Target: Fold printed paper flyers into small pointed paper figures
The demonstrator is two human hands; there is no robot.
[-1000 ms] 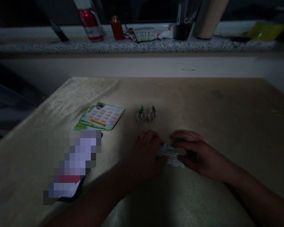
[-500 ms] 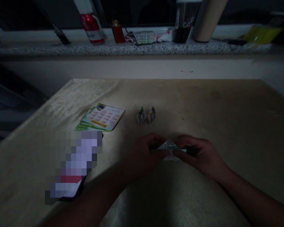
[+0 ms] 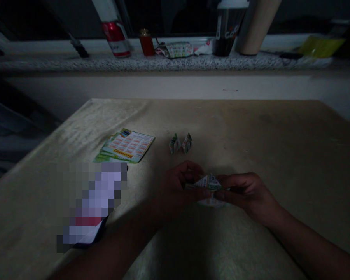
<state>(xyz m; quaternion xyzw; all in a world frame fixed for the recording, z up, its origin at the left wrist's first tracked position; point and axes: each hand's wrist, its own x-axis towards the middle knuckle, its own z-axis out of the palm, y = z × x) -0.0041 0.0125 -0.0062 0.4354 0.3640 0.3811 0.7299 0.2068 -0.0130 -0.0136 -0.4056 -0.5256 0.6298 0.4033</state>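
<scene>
**Two hands pinched on a folded paper**

On my feed, the left hand is clamped on the folded paper's left side, thumb across the front and fingers curled behind. The right hand grips the other side the same way, and the thumb tips come close together below the peak. A second ago I had the right fingers arched loosely beside the piece; now they have drawn in on it. Against half a second ago, the left fingers stand a little higher, and more of the paper's lower edge shows under the thumbs.

The paper is thin and printed, creased into a pointed triangle over a wider, paler band. It sits between the hands at the near middle of the table, whose dull tan surface looks smooth, with faint wrinkles at the far left.

Just beyond the fingers, two small folded pieces stand side by side, angular and diamond-shaped, where they were before. To their left lies a fanned stack of flat glossy cards, green-edged with red-printed grids. Nearer me is a slab-like phone, its screen pixelated. Farther off, the speckled stone sill carries a shiny red-and-silver can and a dark cup with a pale lid.
</scene>
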